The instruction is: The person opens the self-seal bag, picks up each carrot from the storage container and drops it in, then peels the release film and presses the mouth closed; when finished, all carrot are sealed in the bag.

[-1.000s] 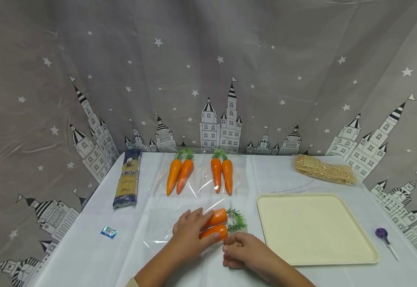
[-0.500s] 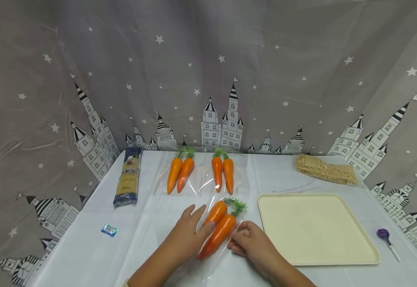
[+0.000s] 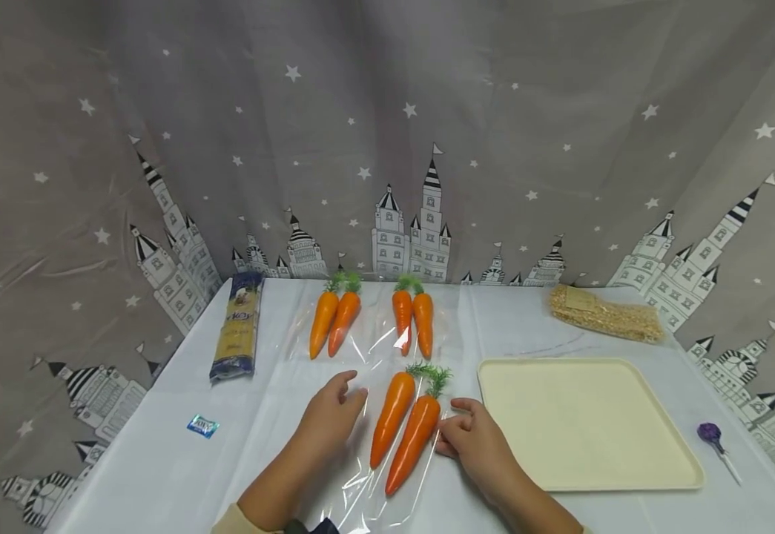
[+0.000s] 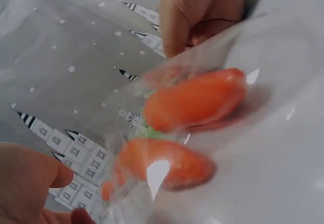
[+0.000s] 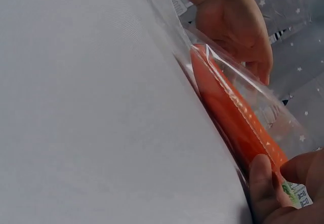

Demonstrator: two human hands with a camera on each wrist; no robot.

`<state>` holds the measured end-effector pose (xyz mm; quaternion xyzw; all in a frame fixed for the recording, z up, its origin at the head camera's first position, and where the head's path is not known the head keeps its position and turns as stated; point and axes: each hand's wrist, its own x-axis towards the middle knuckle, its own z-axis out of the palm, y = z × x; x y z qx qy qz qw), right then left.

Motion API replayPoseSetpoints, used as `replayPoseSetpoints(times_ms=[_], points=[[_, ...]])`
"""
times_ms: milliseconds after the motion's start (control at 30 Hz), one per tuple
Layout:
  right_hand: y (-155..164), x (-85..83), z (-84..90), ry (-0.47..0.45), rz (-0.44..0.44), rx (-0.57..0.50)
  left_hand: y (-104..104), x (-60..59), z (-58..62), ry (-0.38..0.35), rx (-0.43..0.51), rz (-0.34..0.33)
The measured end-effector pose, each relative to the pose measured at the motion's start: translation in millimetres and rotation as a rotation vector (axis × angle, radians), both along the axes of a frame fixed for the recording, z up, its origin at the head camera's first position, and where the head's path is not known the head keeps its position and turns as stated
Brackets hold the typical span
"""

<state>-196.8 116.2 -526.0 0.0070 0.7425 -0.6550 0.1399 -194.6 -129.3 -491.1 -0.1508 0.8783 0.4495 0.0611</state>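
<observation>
Two orange carrots (image 3: 415, 443) with green tops lie tilted in a clear plastic bag (image 3: 397, 512) at the near middle of the table. At the bag's right edge my right hand (image 3: 483, 445) pinches the plastic between thumb and fingers, beside one carrot. In the right wrist view that hand (image 5: 291, 191) holds the edge by the carrot's top end. My left hand (image 3: 328, 415) is close to the bag's left side, thumb and index finger apart. The left wrist view has the left hand (image 4: 30, 183) beside the blurred carrots, with nothing visibly gripped.
Behind lie two more bagged pairs of carrots, a left pair (image 3: 334, 322) and a right pair (image 3: 414, 322). A pasta packet (image 3: 236, 326) and small blue wrapper (image 3: 203, 426) are left. Rightward are a cream tray (image 3: 587, 423), grain bag (image 3: 604, 315) and lollipop (image 3: 710, 435).
The near bag has turned so its carrots point from sideways to nearly upright in view. My left hand has come off the carrots, moving left; the right hand has taken the bag's edge.
</observation>
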Motion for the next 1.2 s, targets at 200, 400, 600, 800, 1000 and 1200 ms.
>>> replayPoseSetpoints(times_ms=[200,400,600,800,1000,1200], points=[[-6.1,-1.1,2.6,-0.006,0.018,-0.028,-11.1,-6.4,-6.1,-0.023,0.057,0.003],[-5.4,-1.2,3.4,0.030,0.021,-0.019,-14.4,-6.2,-10.7,-0.008,0.121,-0.035],[-3.2,-0.6,5.8,0.081,-0.017,-0.015,-11.8,-3.2,-9.6,0.044,0.167,-0.041],[2.7,-2.6,13.6,0.155,-0.037,0.030,-14.6,-4.0,-5.6,0.110,0.178,-0.061],[12.7,-3.7,24.7,0.263,-0.047,0.135,-18.2,-2.3,3.7,0.133,0.222,-0.054],[22.5,-2.6,43.5,0.302,-0.082,0.219,-16.5,2.5,17.7,0.176,0.311,-0.063]])
